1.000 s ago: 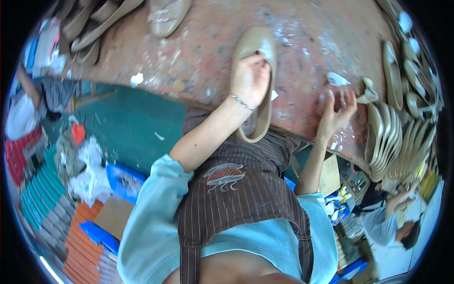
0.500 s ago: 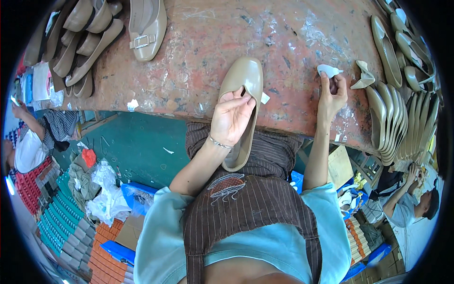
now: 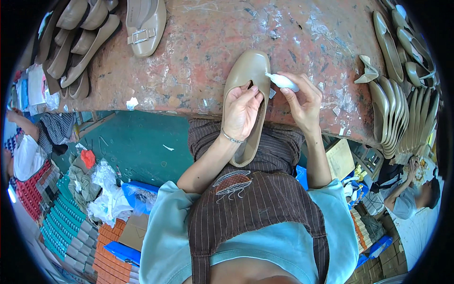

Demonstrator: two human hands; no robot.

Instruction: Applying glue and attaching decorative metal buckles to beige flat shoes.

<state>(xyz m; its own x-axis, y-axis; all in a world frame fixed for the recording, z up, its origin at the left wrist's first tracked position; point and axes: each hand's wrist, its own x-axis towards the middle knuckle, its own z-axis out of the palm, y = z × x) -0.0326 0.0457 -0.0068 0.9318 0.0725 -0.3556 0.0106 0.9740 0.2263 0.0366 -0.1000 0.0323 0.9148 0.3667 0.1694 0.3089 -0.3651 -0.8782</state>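
Observation:
My left hand [image 3: 242,110] grips a beige shoe [image 3: 249,66] by the front edge of its opening, with thumb and fingers pinched there. The shoe's toe points away from me over the table, and its heel hangs past the near edge toward my apron. In my right hand [image 3: 306,100] is a small white squeeze bottle [image 3: 284,83] with a thin nozzle. Its tip is right by the shoe's upper, beside the front of the opening; whether it touches cannot be made out.
On the worn reddish table [image 3: 198,61] lies a buckled beige shoe [image 3: 145,29]. Beige shoes [image 3: 87,42] pile up at the left; more stand in rows [image 3: 390,111] at the right, near a cream scrap [image 3: 367,71]. A co-worker [image 3: 411,196] sits at the far right.
My right hand has brought the white bottle leftward from the table's right side to the shoe. The shoe and my left hand have shifted slightly right.

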